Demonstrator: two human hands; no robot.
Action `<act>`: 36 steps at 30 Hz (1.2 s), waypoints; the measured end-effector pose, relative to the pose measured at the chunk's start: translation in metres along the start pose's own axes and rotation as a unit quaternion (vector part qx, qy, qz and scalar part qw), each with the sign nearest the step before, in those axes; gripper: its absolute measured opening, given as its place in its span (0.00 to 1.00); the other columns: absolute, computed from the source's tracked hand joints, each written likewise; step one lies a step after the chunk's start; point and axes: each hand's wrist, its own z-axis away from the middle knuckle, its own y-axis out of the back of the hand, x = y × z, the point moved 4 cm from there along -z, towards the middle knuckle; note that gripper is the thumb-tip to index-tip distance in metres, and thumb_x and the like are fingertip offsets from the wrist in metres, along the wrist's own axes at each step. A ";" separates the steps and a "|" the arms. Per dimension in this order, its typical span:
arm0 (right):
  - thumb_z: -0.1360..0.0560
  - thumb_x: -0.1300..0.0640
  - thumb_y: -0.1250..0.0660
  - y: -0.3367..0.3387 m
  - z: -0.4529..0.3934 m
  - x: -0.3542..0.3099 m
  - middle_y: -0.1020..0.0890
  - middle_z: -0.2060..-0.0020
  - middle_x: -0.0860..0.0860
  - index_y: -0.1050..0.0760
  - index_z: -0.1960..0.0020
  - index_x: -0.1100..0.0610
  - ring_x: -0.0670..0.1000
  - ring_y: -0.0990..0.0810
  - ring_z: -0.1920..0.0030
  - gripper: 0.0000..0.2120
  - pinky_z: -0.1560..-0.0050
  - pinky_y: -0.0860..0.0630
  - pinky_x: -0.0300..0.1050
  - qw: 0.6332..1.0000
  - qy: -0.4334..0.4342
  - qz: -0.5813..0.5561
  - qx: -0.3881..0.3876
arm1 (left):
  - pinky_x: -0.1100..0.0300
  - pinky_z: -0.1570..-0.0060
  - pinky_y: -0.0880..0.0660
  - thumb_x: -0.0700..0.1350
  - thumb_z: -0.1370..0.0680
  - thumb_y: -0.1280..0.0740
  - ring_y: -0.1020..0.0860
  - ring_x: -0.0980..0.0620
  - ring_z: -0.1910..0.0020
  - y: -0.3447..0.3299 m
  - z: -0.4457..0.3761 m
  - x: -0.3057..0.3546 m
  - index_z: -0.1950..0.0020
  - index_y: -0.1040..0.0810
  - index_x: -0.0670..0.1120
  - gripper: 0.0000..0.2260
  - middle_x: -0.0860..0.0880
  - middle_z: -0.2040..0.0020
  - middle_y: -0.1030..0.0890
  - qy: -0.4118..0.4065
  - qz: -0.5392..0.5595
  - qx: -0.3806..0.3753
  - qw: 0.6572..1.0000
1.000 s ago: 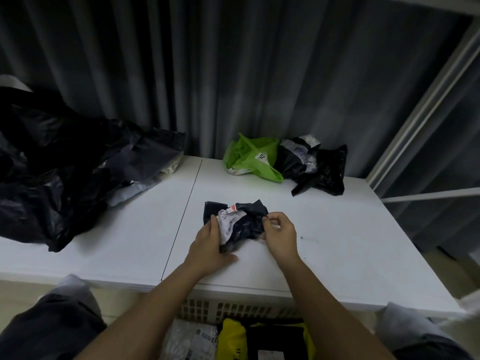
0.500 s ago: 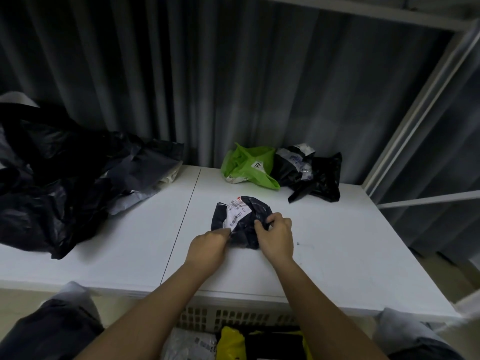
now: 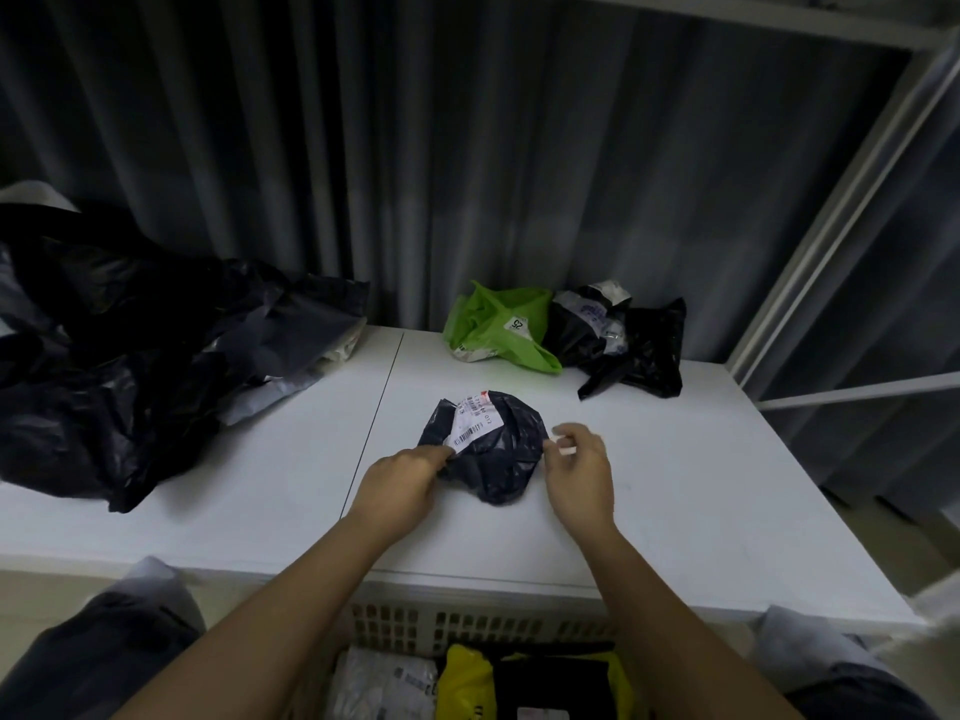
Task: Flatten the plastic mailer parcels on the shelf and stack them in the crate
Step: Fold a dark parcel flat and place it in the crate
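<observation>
A crumpled dark mailer parcel (image 3: 493,449) with a white barcode label lies in the middle of the white shelf (image 3: 675,485). My left hand (image 3: 400,480) pinches its near-left edge by the label. Just right of the parcel, my right hand (image 3: 576,470) hovers with fingers loosely curled and apart from the plastic, blurred by motion. Below the shelf's front edge stands a white slotted crate (image 3: 467,623) holding a yellow-and-black mailer (image 3: 524,683) and a pale one (image 3: 384,688).
At the back of the shelf lie a green mailer (image 3: 498,330) and a black mailer (image 3: 623,345). A big heap of black plastic bags (image 3: 119,356) covers the left side. Grey curtain hangs behind; a white shelf post (image 3: 841,210) rises on the right.
The parcel has been turned and rounded out, its label now on the upper left. My right hand has let go of it and drawn off to the right; my left hand keeps its hold.
</observation>
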 end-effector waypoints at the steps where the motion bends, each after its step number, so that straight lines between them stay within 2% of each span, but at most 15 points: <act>1: 0.22 0.59 0.36 0.004 0.004 -0.006 0.26 0.50 0.49 0.24 0.44 0.56 0.50 0.25 0.55 0.07 0.56 0.29 0.42 0.998 0.052 0.016 0.028 | 0.55 0.52 0.28 0.35 0.24 0.44 0.23 0.44 0.43 0.001 0.001 0.000 0.32 0.29 0.52 0.23 0.49 0.38 0.23 -0.002 0.000 0.003 1.000; 3: 0.22 0.58 0.36 0.009 0.014 -0.023 0.26 0.51 0.49 0.23 0.46 0.56 0.50 0.27 0.51 0.07 0.53 0.29 0.42 0.979 0.190 0.059 0.049 | 0.56 0.52 0.28 0.36 0.24 0.44 0.23 0.44 0.43 0.002 0.001 0.002 0.32 0.29 0.52 0.22 0.49 0.38 0.23 -0.005 -0.001 0.009 1.000; 5: 0.24 0.54 0.38 0.005 0.023 -0.035 0.24 0.50 0.50 0.22 0.46 0.56 0.50 0.29 0.48 0.10 0.49 0.30 0.41 0.941 0.312 0.132 0.014 | 0.56 0.53 0.28 0.37 0.24 0.44 0.23 0.44 0.44 0.003 0.002 0.004 0.32 0.30 0.52 0.22 0.49 0.39 0.22 -0.010 -0.007 0.013 1.000; 7: 0.28 0.53 0.36 -0.001 0.027 -0.037 0.24 0.45 0.51 0.23 0.43 0.56 0.51 0.30 0.44 0.14 0.46 0.30 0.45 0.903 0.364 0.225 -0.035 | 0.56 0.53 0.27 0.37 0.24 0.43 0.23 0.44 0.45 0.003 0.002 0.007 0.32 0.30 0.53 0.22 0.49 0.39 0.22 -0.012 -0.010 0.014 1.000; 9: 0.33 0.54 0.30 -0.007 0.028 -0.032 0.24 0.43 0.53 0.23 0.42 0.56 0.53 0.32 0.42 0.20 0.47 0.27 0.49 0.875 0.367 0.310 -0.057 | 0.55 0.53 0.27 0.37 0.25 0.44 0.23 0.44 0.45 0.004 0.003 0.007 0.33 0.30 0.53 0.22 0.49 0.40 0.22 -0.011 -0.010 0.012 1.000; 12: 0.40 0.55 0.23 -0.008 0.022 -0.026 0.21 0.50 0.52 0.20 0.48 0.55 0.54 0.27 0.49 0.21 0.56 0.24 0.48 0.850 0.357 0.386 -0.038 | 0.54 0.52 0.27 0.36 0.25 0.44 0.23 0.44 0.44 0.006 0.005 0.008 0.33 0.29 0.52 0.23 0.49 0.39 0.22 -0.012 -0.006 0.010 1.000; 15: 0.40 0.53 0.20 -0.006 0.017 -0.022 0.20 0.56 0.52 0.19 0.53 0.56 0.55 0.21 0.57 0.18 0.63 0.24 0.47 0.857 0.341 0.385 -0.018 | 0.56 0.51 0.28 0.36 0.25 0.44 0.24 0.46 0.42 0.009 0.008 0.007 0.33 0.30 0.53 0.23 0.51 0.37 0.23 -0.016 -0.011 0.015 1.000; 21: 0.45 0.49 0.17 -0.007 0.015 -0.014 0.22 0.64 0.52 0.19 0.57 0.55 0.55 0.22 0.64 0.20 0.68 0.27 0.45 0.844 0.324 0.427 -0.034 | 0.57 0.50 0.28 0.36 0.25 0.44 0.25 0.48 0.40 0.013 0.012 0.009 0.32 0.29 0.55 0.24 0.54 0.36 0.24 -0.046 0.010 0.023 0.999; 23: 0.36 0.49 0.21 -0.006 0.017 -0.015 0.22 0.58 0.53 0.19 0.53 0.56 0.56 0.22 0.57 0.17 0.61 0.27 0.47 0.841 0.310 0.438 -0.072 | 0.57 0.51 0.27 0.35 0.25 0.44 0.25 0.48 0.40 0.011 0.014 0.010 0.33 0.28 0.54 0.24 0.54 0.36 0.23 -0.057 0.015 0.025 0.998; 25: 0.24 0.51 0.32 -0.008 0.013 0.000 0.24 0.47 0.54 0.23 0.42 0.57 0.57 0.26 0.45 0.14 0.51 0.29 0.49 0.843 0.271 0.444 -0.140 | 0.54 0.53 0.26 0.34 0.26 0.43 0.23 0.45 0.42 0.009 0.015 0.009 0.34 0.26 0.52 0.24 0.51 0.39 0.22 -0.071 0.018 0.031 0.997; 26: 0.24 0.52 0.33 -0.008 0.014 0.004 0.24 0.48 0.54 0.23 0.43 0.58 0.57 0.26 0.45 0.13 0.50 0.29 0.49 0.845 0.267 0.434 -0.160 | 0.53 0.55 0.25 0.33 0.27 0.42 0.22 0.44 0.44 0.008 0.017 0.008 0.35 0.25 0.52 0.24 0.50 0.40 0.20 -0.083 0.024 0.041 0.995; 28: 0.32 0.56 0.24 -0.003 0.018 0.005 0.22 0.58 0.54 0.20 0.54 0.58 0.57 0.21 0.56 0.10 0.62 0.26 0.48 0.848 0.299 0.415 -0.142 | 0.52 0.59 0.24 0.31 0.28 0.40 0.20 0.42 0.48 0.006 0.020 0.006 0.37 0.23 0.51 0.24 0.48 0.43 0.19 -0.096 0.031 0.059 0.993; 30: 0.43 0.61 0.18 0.000 0.018 0.013 0.22 0.67 0.51 0.20 0.62 0.56 0.53 0.22 0.68 0.14 0.73 0.28 0.43 0.853 0.313 0.403 -0.113 | 0.52 0.59 0.24 0.30 0.28 0.40 0.20 0.42 0.48 0.004 0.022 0.002 0.36 0.23 0.50 0.25 0.49 0.42 0.19 -0.093 0.032 0.066 0.993; 33: 0.46 0.69 0.19 0.008 0.021 0.022 0.23 0.68 0.52 0.22 0.61 0.58 0.53 0.24 0.71 0.18 0.78 0.34 0.39 0.864 0.311 0.387 -0.086 | 0.56 0.61 0.24 0.29 0.32 0.36 0.19 0.45 0.51 0.002 0.021 -0.001 0.39 0.21 0.47 0.25 0.49 0.45 0.17 -0.103 0.009 0.077 0.992; 36: 0.48 0.75 0.23 0.016 0.022 0.035 0.24 0.69 0.53 0.22 0.60 0.60 0.54 0.25 0.73 0.20 0.78 0.41 0.37 0.869 0.314 0.379 -0.047 | 0.63 0.73 0.27 0.27 0.46 0.28 0.18 0.48 0.66 -0.004 0.019 -0.005 0.51 0.17 0.47 0.27 0.51 0.60 0.16 -0.128 -0.056 0.079 0.987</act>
